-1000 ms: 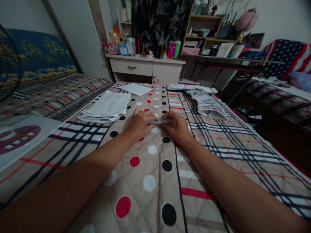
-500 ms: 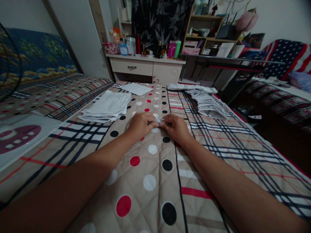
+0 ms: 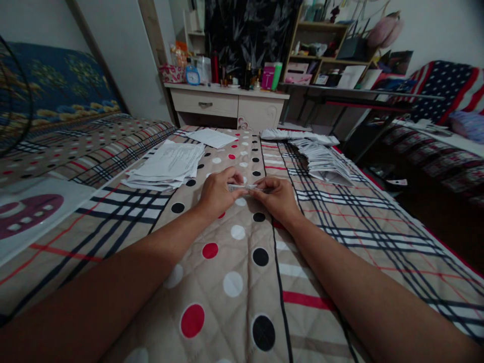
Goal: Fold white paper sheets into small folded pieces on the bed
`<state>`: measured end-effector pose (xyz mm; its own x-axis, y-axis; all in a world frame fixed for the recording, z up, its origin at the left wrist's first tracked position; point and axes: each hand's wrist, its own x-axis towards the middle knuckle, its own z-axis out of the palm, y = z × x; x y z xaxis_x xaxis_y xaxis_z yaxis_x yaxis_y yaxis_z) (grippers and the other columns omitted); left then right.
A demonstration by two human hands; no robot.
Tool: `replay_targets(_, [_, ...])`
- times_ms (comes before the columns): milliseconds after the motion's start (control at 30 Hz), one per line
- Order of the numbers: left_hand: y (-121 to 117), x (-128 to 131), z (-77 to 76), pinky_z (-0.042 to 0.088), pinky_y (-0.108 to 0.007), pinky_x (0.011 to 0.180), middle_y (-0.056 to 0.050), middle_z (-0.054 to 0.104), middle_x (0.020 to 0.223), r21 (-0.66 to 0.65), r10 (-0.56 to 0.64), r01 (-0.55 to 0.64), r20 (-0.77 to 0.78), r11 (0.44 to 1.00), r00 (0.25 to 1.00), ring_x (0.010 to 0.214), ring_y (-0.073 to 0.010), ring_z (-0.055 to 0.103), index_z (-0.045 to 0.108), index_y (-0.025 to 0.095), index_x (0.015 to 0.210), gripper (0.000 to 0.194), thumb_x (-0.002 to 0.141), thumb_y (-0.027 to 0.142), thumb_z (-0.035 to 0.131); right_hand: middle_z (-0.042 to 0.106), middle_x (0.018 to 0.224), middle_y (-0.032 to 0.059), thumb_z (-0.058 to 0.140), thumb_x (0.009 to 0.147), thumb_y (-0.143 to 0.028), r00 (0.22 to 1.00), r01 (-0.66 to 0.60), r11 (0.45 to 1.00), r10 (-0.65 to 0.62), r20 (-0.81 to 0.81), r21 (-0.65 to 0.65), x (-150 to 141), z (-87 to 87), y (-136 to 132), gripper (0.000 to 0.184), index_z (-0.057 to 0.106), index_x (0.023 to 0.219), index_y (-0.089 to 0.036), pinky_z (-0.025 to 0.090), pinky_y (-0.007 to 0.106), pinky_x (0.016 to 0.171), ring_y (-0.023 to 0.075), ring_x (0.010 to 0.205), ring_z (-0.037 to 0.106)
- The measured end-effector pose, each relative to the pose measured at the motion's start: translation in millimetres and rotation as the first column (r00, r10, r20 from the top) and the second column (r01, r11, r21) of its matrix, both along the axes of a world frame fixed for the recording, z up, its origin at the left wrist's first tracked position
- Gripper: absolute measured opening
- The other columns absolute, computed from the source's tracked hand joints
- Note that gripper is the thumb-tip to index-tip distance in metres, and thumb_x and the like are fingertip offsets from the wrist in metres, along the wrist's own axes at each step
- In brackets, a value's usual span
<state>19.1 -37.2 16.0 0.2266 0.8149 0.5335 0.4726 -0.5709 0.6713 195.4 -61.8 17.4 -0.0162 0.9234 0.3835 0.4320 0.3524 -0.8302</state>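
Between my hands is a small, narrow piece of folded white paper (image 3: 246, 187), held just above the bed. My left hand (image 3: 219, 192) has its thumb along the near side of the paper, while its index finger arches up off it. My right hand (image 3: 279, 197) pinches the other end between thumb and curled fingers. A stack of printed white sheets (image 3: 166, 164) lies to the left of my hands. To the right, a row of folded papers (image 3: 323, 160) leans closely packed.
A patterned quilt (image 3: 232, 257) covers the bed under my arms. A single white sheet (image 3: 212, 137) and a white bundle (image 3: 298, 135) lie at the far end. A white plastic bag (image 3: 41, 206) is at left. Beyond stands a white dresser (image 3: 221, 103).
My left index finger has lifted away from the paper and the hand has opened slightly, showing more of the strip. The right hand has hardly moved.
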Motion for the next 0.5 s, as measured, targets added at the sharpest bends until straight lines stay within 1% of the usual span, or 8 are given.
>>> replay_targets(100, [0.9,-0.2,-0.3,0.05,-0.025,0.068,0.0,0.074,0.081,-0.04,-0.036,0.038,0.037,0.998,0.999,0.074,-0.0164,0.071,0.065,0.019,0.09,0.027,0.067,0.018,0.078,0.07,0.072,0.0042,0.075,0.068,-0.033,0.999,0.018,0.999,-0.019,-0.038,-0.042,-0.8,1.4,-0.9,0.02,0.066,0.064,-0.016,0.041,0.026,0.057,0.0143,0.062,0.057])
replay_targets(167, [0.8,-0.7,1.4,0.05,-0.026,0.068,-0.001,0.074,0.08,-0.054,-0.044,0.046,0.04,0.998,0.998,0.073,-0.0168,0.071,0.066,0.019,0.091,0.026,0.067,0.018,0.077,0.068,0.07,0.0026,0.077,0.064,-0.031,0.997,0.043,0.998,-0.046,-0.065,-0.045,-0.7,2.1,-0.5,0.02,0.068,0.072,-0.015,0.04,0.025,0.056,0.0141,0.06,0.057])
replay_targets(233, [0.0,-1.4,3.8,0.05,-0.026,0.068,0.0,0.073,0.077,-0.067,-0.044,0.046,0.035,0.997,0.998,0.072,-0.0168,0.07,0.066,0.019,0.091,0.027,0.066,0.016,0.077,0.069,0.072,0.0008,0.08,0.059,-0.027,0.994,0.06,0.998,-0.063,-0.093,-0.036,0.0,2.2,0.6,0.032,0.069,0.086,-0.016,0.04,0.025,0.057,0.0138,0.061,0.057])
replay_targets(267, [-0.3,-1.7,4.9,0.049,-0.026,0.067,0.0,0.073,0.075,-0.072,-0.04,0.041,0.024,0.997,0.999,0.071,-0.0168,0.07,0.067,0.019,0.09,0.027,0.066,0.015,0.077,0.069,0.074,0.0002,0.081,0.057,-0.025,0.993,0.054,0.998,-0.058,-0.101,-0.043,0.6,1.9,1.3,0.037,0.069,0.091,-0.016,0.04,0.024,0.056,0.0136,0.062,0.057])
replay_targets(300, [-0.5,-2.1,5.7,0.049,-0.026,0.067,0.001,0.072,0.074,-0.075,-0.035,0.035,0.007,0.997,0.999,0.07,-0.0168,0.07,0.067,0.019,0.089,0.027,0.065,0.014,0.077,0.069,0.073,-0.0001,0.081,0.057,-0.025,0.994,0.04,0.997,-0.046,-0.102,-0.064,1.3,1.5,1.9,0.038,0.069,0.092,-0.016,0.04,0.024,0.056,0.0132,0.061,0.057])
replay_targets(400, [1.4,-3.5,6.9,0.048,-0.026,0.066,0.001,0.072,0.074,-0.084,-0.03,0.031,0.002,0.996,1.0,0.071,-0.0171,0.069,0.068,0.019,0.085,0.025,0.063,0.015,0.079,0.066,0.064,0.0,0.079,0.06,-0.029,0.997,-0.006,0.988,-0.006,-0.076,-0.151,3.2,0.1,3.1,0.022,0.07,0.074,-0.015,0.037,0.024,0.052,0.0117,0.055,0.051])
replay_targets(433, [2.8,-4.2,7.0,0.048,-0.025,0.065,0.0,0.071,0.074,-0.092,-0.03,0.033,0.031,0.995,0.999,0.071,-0.0171,0.068,0.068,0.019,0.084,0.026,0.061,0.016,0.08,0.065,0.062,0.0001,0.078,0.06,-0.031,0.997,-0.009,0.987,-0.004,-0.08,-0.162,3.7,-0.3,3.4,0.02,0.07,0.069,-0.015,0.036,0.024,0.051,0.0115,0.054,0.05])
replay_targets(500, [6.0,-5.5,7.4,0.047,-0.024,0.061,0.0,0.07,0.073,-0.12,-0.005,0.019,0.117,0.993,0.993,0.069,-0.0163,0.066,0.067,0.017,0.084,0.031,0.058,0.019,0.083,0.064,0.061,0.0003,0.079,0.059,-0.032,0.993,0.005,0.989,-0.023,-0.117,-0.148,4.3,-0.4,3.7,0.02,0.069,0.066,-0.015,0.035,0.024,0.05,0.0116,0.053,0.05])
